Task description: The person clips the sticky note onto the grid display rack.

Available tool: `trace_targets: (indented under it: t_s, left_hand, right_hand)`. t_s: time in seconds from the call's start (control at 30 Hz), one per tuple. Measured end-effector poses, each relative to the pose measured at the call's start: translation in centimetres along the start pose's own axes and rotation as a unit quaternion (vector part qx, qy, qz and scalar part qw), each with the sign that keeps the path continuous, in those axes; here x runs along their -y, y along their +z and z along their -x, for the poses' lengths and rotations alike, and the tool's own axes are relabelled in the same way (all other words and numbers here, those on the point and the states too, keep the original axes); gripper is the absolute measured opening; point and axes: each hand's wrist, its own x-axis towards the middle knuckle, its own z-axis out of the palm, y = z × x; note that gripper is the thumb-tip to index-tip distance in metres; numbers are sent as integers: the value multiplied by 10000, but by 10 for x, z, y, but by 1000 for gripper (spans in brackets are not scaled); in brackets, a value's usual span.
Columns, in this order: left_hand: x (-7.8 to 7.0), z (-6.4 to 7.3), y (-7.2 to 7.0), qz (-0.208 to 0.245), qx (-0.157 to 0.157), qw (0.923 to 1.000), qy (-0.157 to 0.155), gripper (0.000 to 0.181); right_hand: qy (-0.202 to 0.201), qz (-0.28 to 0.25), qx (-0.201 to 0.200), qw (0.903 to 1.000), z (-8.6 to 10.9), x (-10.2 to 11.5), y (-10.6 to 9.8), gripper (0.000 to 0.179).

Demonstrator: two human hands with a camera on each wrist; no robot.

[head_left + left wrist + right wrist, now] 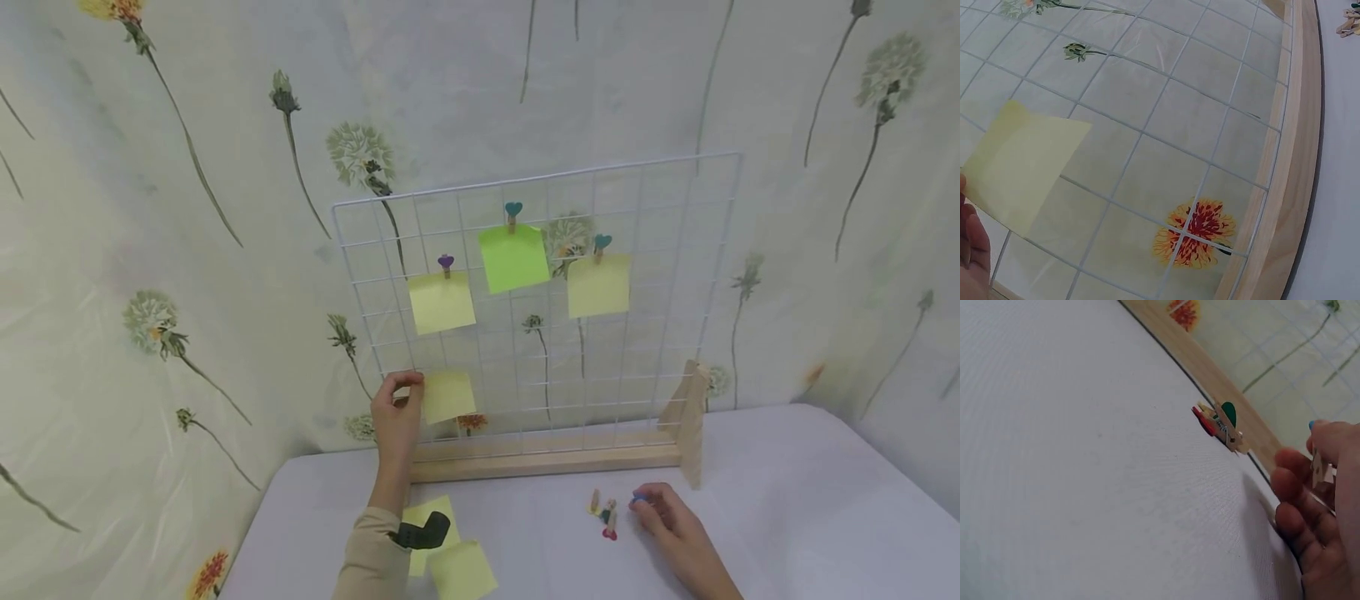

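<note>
My left hand (397, 417) pinches the left edge of a pale yellow sticky note (450, 397), held against the lower left of a white wire grid (525, 350). In the left wrist view the note (1025, 162) stands a little off the wires, its edge between thumb and fingers. Low on the right, my right hand (671, 529) holds a small wooden clothespin (1322, 472) with a blue end, just above the table. Beside that hand lie several loose clothespins (609, 521), with red, green and yellow ends.
Higher on the grid, heart-topped clothespins hold a yellow note (442, 304), a green note (514, 260) and another yellow note (598, 287). A wooden stand (555, 462) carries the grid. Loose yellow notes (463, 571) lie on the white table (555, 542) near my left forearm.
</note>
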Motion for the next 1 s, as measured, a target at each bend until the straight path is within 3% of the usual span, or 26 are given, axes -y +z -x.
trace_targets:
  t_s: [0.17,0.33,0.43,0.7,1.0]
  left_hand:
    - [-1,0,-1,24,85,9999,-58,14]
    - [2,0,-2,162,213,9995,-140,16]
    - [3,0,-2,238,130,9996,-85,15]
    - [0,-2,0,238,-79,9996,-127,9]
    - [-4,-8,2,292,-79,9995,136,5]
  right_hand:
    - [110,544,-149,9983,1,4,-1,24]
    - [338,568,-30,9978,2,7,-2,28]
    - [284,527,-93,9982,3,8,-1,27]
    - [59,192,-381,9991,3,5,0,23]
    - [-148,-851,-366,9956,1,9,-3,25]
